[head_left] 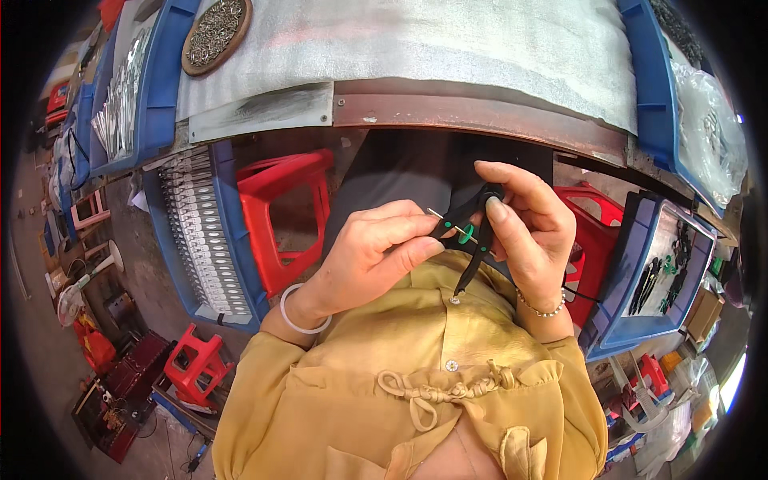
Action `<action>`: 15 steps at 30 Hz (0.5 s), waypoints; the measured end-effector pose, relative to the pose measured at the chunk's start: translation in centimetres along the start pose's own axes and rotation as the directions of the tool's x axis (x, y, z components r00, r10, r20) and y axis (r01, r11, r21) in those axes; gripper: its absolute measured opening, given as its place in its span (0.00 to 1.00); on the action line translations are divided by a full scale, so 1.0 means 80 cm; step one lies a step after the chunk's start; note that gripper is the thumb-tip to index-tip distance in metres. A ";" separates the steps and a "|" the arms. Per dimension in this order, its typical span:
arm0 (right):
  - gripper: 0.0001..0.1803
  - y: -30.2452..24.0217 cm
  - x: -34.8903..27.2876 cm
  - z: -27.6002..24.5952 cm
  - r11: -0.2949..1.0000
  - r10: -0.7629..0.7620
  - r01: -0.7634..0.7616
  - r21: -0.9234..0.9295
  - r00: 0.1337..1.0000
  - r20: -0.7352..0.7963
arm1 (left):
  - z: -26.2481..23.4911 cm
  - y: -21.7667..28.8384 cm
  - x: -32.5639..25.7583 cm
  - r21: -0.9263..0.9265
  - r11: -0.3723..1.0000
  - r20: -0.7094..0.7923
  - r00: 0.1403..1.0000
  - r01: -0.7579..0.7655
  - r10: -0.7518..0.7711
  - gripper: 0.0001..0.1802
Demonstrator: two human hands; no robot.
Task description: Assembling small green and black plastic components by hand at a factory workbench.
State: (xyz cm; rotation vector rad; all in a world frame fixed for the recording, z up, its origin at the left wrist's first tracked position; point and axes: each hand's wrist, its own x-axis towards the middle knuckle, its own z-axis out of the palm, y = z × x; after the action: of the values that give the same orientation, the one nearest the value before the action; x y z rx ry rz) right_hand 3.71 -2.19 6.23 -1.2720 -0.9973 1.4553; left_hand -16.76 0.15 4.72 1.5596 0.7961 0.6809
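Note:
My right hand (528, 228) grips a small black plastic tool (474, 240) with green dots, close to my chest. My left hand (376, 256) pinches a thin metal pin (452, 224) whose tip touches the black tool. Both hands meet above my yellow shirt. A white bangle circles my left wrist and a bead bracelet my right.
A blue bin (204, 232) of silver metal parts lies at my left beside a red stool (280, 216). Another blue bin (656, 272) with black and green parts sits at my right. The workbench (480, 112) with grey foam sheet is ahead; a round tray of screws (214, 32) rests on it.

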 end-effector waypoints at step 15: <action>0.16 0.005 -0.003 0.005 0.996 -0.089 0.088 -0.016 0.959 -0.271 | 0.005 0.004 0.000 -0.024 0.998 0.022 0.998 0.055 -0.054 0.09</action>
State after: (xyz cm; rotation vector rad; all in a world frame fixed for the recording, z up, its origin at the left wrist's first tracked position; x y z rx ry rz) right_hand 3.29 -2.52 5.95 -1.3688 -0.8612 1.1737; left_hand -16.44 -0.11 4.96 1.5152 0.8084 0.6308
